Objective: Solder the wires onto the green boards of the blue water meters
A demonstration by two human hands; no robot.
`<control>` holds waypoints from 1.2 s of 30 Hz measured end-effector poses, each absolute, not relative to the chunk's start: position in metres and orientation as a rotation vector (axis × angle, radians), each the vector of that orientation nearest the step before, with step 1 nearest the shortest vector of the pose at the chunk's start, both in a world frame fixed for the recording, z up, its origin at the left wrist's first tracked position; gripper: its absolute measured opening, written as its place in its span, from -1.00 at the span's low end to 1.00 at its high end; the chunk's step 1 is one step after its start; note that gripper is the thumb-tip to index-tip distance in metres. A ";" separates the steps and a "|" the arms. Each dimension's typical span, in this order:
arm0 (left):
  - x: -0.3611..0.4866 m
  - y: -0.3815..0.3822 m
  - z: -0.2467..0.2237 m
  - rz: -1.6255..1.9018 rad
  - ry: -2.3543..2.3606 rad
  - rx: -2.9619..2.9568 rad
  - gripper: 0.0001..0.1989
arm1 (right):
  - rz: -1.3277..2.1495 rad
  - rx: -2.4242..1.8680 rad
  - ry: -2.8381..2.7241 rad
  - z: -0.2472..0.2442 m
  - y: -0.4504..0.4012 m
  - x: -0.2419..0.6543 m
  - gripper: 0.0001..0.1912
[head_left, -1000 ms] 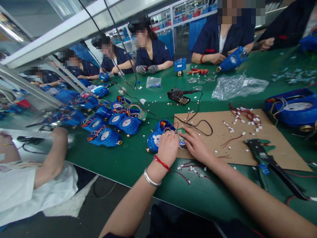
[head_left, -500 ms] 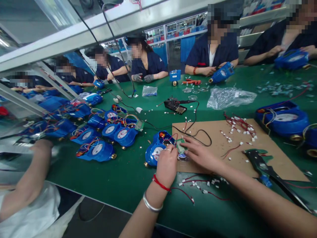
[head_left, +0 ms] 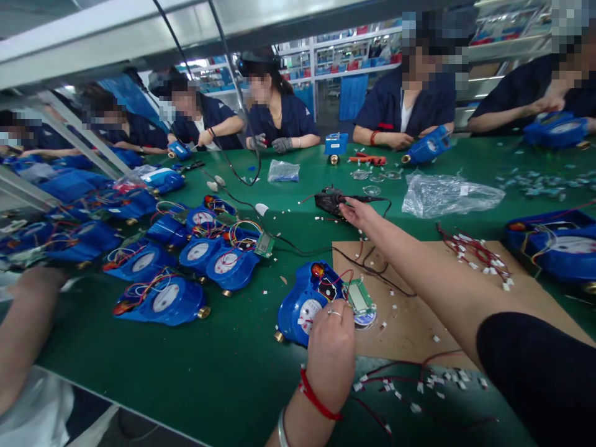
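A blue water meter [head_left: 298,313] with a round white dial lies before me, its upper compartment uncovered and wires coming out. Beside it, a green circuit board with a display [head_left: 359,297] rests above a small round part [head_left: 366,318]. My left hand [head_left: 333,335] is closed at the meter's right side, by the lower edge of the board; its fingertips are hidden, so what it pinches cannot be made out. Farther off, my right hand [head_left: 361,214] reaches out with fingers apart, touching a black corded tool [head_left: 329,200] on the table.
Brown cardboard [head_left: 405,335] lies under my right arm, with red wire leads [head_left: 479,251] on it. More leads [head_left: 437,380] lie nearer me. Several blue meters [head_left: 170,298] stand at left. A plastic bag [head_left: 447,195] lies beyond. Co-workers sit opposite; another person's arm [head_left: 32,316] is at left.
My right hand has left the circuit board and moved forward to the black corded tool. My left hand stays by the meter. The view has shifted slightly.
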State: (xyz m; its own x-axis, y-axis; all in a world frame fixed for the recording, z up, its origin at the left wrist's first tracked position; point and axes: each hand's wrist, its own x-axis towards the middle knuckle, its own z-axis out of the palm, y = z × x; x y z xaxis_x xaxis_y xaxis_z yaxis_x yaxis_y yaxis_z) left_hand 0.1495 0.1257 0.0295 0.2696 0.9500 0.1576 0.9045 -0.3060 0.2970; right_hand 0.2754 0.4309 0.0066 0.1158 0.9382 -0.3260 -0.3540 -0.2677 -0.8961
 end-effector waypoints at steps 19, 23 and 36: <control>0.152 0.124 0.020 0.525 1.780 2.494 -0.88 | 1.041 -1.022 -0.956 0.019 0.145 0.358 -0.89; 0.153 0.124 0.020 0.547 1.782 2.489 -0.89 | 1.031 -1.165 -1.068 0.004 0.108 0.367 -0.84; 0.156 0.123 0.021 0.602 1.786 2.426 -0.86 | 0.710 -1.249 -1.609 0.005 0.094 0.365 -0.89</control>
